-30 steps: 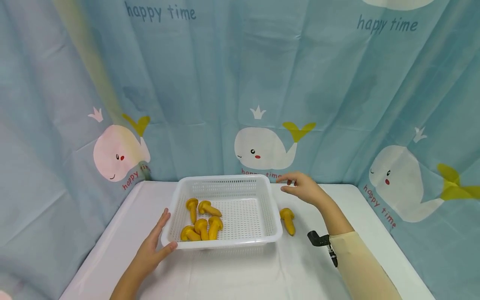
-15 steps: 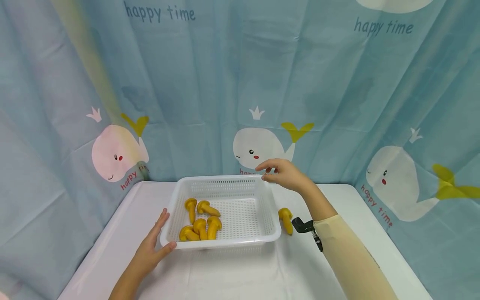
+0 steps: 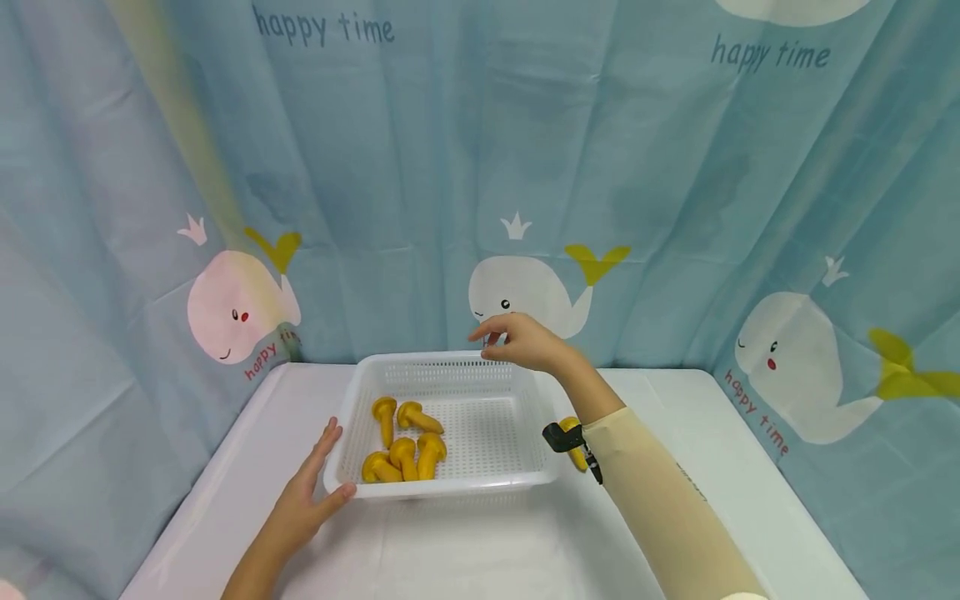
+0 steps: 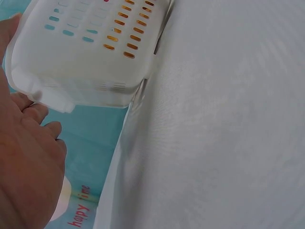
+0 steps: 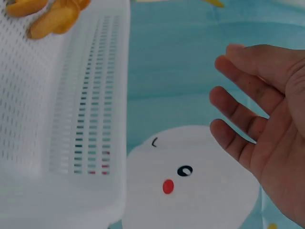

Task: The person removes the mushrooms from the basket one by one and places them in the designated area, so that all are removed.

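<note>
A white perforated plastic basket (image 3: pixel 450 490) stands on the table, with several yellow toy-like mushrooms (image 3: pixel 431 454) lying in its left half. My left hand (image 3: pixel 300 504) touches the basket's front left corner, thumb at the front rim and fairly straight fingers along the left side. In the left wrist view, that hand (image 4: pixel 28 152) is beside the basket's wall (image 4: pixel 81 62). Above the back rim hovers my right hand (image 3: pixel 525 342), its fingers loosely bent and holding nothing. One more mushroom (image 3: pixel 577 457) lies right of the basket, partly hidden by the black wrist camera (image 3: pixel 566 437).
A white cloth (image 3: pixel 450 550) covers the table. Behind it and at both sides hangs a blue curtain (image 3: pixel 405 292) with whale prints. The right forearm, in a beige sleeve (image 3: pixel 660 500), reaches across the table's right part.
My right hand has moved left, from right of the basket to above its back rim. Its wrist camera now covers part of the outside mushroom. The left hand and basket stay put.
</note>
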A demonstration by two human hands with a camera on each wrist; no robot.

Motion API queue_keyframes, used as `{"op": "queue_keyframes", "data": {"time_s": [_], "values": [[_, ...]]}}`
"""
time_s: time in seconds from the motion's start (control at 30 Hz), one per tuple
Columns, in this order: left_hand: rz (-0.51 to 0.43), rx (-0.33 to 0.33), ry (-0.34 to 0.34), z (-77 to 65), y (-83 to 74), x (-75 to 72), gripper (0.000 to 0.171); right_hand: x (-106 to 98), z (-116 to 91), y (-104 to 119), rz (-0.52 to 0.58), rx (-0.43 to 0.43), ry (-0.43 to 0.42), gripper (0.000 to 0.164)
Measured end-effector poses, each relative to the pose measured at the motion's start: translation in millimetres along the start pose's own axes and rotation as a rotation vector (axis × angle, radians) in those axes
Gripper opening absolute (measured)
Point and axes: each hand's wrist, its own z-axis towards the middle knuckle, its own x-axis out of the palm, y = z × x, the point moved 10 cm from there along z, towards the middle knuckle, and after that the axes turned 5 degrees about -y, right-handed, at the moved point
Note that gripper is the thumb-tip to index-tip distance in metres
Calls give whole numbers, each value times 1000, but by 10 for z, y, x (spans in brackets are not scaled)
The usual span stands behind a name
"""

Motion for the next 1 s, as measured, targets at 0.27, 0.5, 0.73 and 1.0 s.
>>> {"op": "queue_keyframes", "data": {"time_s": [0.27, 0.5, 0.73, 1.0], "values": [[-4, -3, -11, -26, -5, -40, 89, 355, 223, 39, -6, -20, 38, 29], [-32, 18, -8, -7, -58, -1, 88, 680, 278, -36, -22, 5, 69, 27], [-16, -10, -6, -31, 3, -1, 88, 965, 381, -36, -22, 24, 118, 28], [3, -1, -13, -6, 28, -2, 88, 1215, 517, 26, -21, 24, 148, 28]]}}
